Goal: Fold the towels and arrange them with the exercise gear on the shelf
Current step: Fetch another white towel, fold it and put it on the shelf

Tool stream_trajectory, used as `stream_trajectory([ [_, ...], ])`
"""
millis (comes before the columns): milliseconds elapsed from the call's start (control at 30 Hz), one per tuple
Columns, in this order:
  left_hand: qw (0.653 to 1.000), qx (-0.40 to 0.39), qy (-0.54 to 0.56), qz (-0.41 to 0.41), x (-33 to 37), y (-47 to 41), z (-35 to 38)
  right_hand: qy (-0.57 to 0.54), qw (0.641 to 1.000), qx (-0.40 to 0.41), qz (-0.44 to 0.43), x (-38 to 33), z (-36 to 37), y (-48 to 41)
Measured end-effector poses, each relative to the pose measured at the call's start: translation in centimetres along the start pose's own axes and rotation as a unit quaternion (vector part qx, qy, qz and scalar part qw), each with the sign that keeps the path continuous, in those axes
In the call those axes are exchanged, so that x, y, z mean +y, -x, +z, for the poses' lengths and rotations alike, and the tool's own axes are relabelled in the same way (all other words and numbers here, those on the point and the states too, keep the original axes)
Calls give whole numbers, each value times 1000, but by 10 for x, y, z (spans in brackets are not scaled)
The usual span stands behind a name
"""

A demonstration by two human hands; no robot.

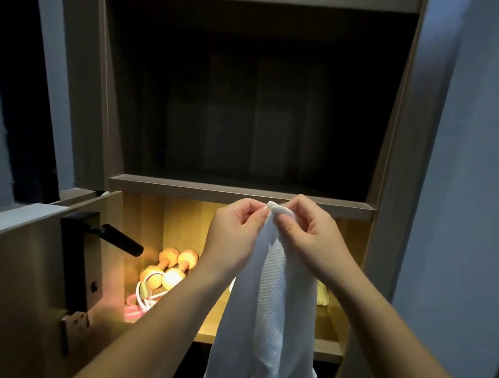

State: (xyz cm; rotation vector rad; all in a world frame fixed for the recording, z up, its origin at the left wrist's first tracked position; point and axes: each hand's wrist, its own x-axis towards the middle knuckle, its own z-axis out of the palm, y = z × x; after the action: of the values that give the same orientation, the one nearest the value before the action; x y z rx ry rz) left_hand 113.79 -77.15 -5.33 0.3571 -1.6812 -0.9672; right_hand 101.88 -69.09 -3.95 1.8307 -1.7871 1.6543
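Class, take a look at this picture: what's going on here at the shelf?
A person pinches the top corner of a white towel with the left hand and the right hand, held close together. The towel hangs down unfolded before the lit shelf, where orange dumbbells and what looks like a pink skipping rope lie at the left.

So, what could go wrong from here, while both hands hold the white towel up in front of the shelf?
1. The left hand and right hand pinch only one small bunch at the top of the white towel; such a small grip may slip.
2. The towel hangs bunched, so the fold may come out uneven.
3. The dumbbells and cord lie at the left of the lit shelf; the towel could snag them.
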Motion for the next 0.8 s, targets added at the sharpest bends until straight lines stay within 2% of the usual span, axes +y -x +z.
stream_trajectory([
  [100,999,4,-31,29,-5,5,4,-5,1000,1,14,9,2,2],
  [200,999,-22,-17,20,-16,11,6,-5,999,-13,34,22,2,7],
  [333,994,-81,-5,-69,-47,23,13,80,995,-50,31,41,5,13],
  [400,986,-110,-31,-119,-69,32,17,77,996,-24,33,49,5,12],
  [500,978,-132,-66,-150,-98,40,15,64,996,40,38,56,-1,3],
  [733,946,-205,-227,-110,-139,41,-20,32,984,168,54,58,-41,-40],
  [800,946,-197,-228,-121,-147,46,-24,36,980,189,51,53,-47,-49],
])
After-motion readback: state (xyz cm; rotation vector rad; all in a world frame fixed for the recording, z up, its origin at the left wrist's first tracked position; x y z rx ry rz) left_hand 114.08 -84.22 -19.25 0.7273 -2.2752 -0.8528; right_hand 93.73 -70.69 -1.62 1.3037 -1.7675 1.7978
